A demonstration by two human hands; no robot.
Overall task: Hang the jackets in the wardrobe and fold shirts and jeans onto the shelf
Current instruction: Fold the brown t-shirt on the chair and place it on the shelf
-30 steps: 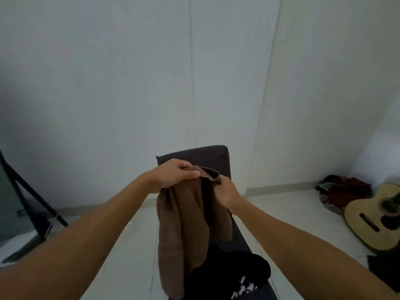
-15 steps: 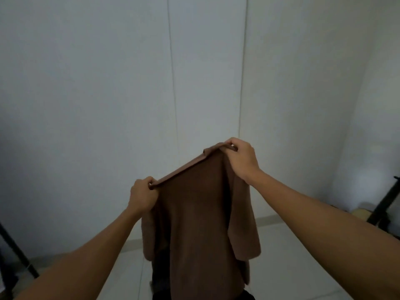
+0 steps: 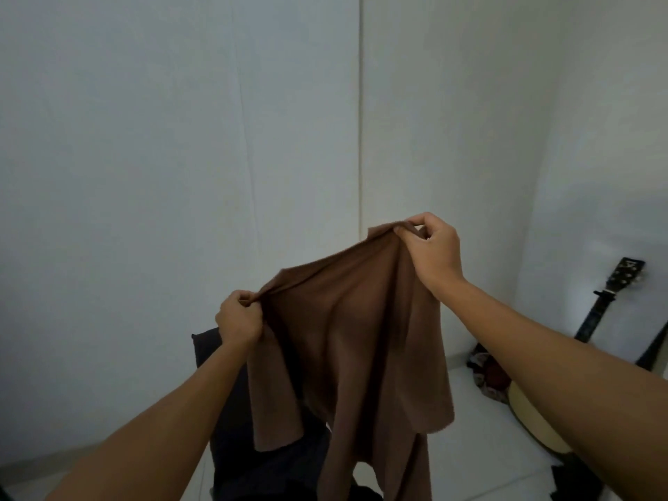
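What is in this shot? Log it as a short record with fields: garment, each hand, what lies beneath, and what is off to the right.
garment: brown shirt, held up in the air, spread between both hands, sleeves hanging down
left hand: left hand grips the lower, left end of the top edge
right hand: right hand pinches the higher, right end of the top edge
beneath: dark bench, partly hidden by the shirt
right side: guitar leaning against the wall; patterned bag on the floor

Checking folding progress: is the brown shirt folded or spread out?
Spread, unfolded: the brown shirt hangs open between left hand and right hand, sleeves dangling.
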